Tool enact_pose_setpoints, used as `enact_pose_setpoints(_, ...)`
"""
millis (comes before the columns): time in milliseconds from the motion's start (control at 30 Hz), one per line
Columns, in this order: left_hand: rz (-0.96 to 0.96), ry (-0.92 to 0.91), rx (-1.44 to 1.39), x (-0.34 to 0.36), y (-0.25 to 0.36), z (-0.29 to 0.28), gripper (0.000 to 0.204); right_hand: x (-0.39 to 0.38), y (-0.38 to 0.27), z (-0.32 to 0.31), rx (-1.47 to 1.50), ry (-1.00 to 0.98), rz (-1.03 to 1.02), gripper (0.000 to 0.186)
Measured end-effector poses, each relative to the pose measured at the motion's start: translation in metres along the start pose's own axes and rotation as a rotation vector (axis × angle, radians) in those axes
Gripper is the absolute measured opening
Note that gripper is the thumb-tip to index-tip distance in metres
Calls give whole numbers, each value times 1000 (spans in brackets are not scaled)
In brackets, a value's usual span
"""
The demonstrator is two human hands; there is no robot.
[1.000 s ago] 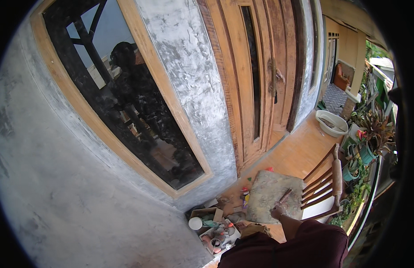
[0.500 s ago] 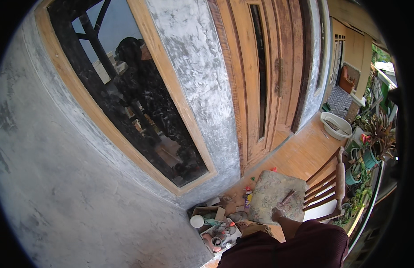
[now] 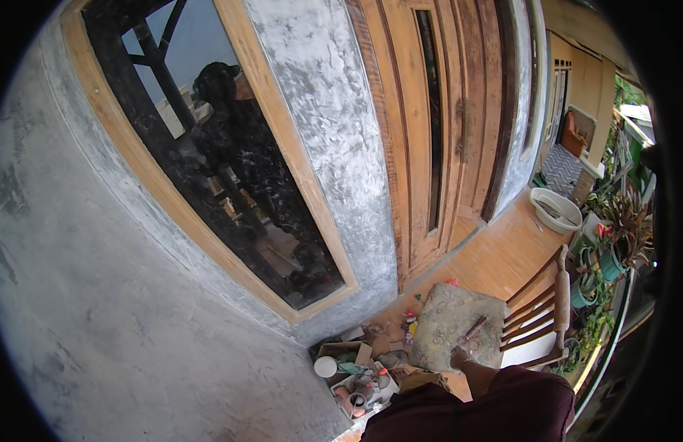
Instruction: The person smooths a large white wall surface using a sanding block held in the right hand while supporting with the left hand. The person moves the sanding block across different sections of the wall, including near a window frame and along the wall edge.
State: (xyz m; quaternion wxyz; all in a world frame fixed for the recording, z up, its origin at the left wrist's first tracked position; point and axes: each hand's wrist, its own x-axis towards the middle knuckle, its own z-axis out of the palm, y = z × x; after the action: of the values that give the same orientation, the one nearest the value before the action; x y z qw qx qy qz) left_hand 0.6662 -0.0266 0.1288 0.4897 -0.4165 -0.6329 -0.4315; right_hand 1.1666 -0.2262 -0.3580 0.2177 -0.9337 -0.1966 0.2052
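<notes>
Head view, and from where I'm standing the right hand (image 3: 460,356) is at the near edge of the chair's cushioned seat (image 3: 438,333); I can't tell whether its fingers are curled or pinching the slim brownish tool (image 3: 475,326). That tool lies just beyond, right of the seat's middle, toward the slatted edge. Off the seat's near left corner, a pale tray (image 3: 386,398) is crammed with jumbled bits and a round cup (image 3: 357,400). Past the far right corner, a white basin (image 3: 545,219) holds something long, while teal pots (image 3: 612,265) hold plants.
</notes>
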Motion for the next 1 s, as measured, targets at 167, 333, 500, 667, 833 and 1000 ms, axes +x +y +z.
enact_pose_setpoints(167,-4,20,-14,1,3,1,58,5,-12,-1,-25,-90,68,24)
enact_pose_setpoints(333,10,49,-19,3,4,1,56,9,-16,2,-66,-16,100,15)
enact_pose_setpoints(500,52,42,-2,4,2,0,56,10,-15,0,-36,-141,101,27)
enact_pose_setpoints(667,2,46,-54,4,4,-1,58,6,-23,-10,-11,-235,151,33)
enact_pose_setpoints(833,-4,52,-55,4,4,-3,58,0,-35,-12,-117,-24,-12,20)
enact_pose_setpoints(1000,5,16,-40,5,5,-5,58,-4,-44,-21,-95,-57,19,23)
